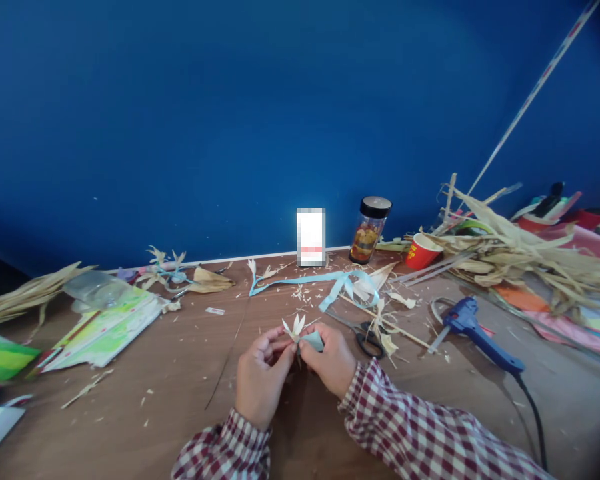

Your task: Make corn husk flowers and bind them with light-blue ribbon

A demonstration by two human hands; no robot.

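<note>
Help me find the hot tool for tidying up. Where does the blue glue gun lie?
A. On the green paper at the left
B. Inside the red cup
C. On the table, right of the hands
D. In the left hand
C: the blue glue gun lies on the table, right of both hands, past the scissors.

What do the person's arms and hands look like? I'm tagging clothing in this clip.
Both arms wear long sleeves in a dark red and white check, reaching the wrists: the left sleeve and the right sleeve. The left hand and right hand are bare: no gloves, rings or watch visible.
</note>
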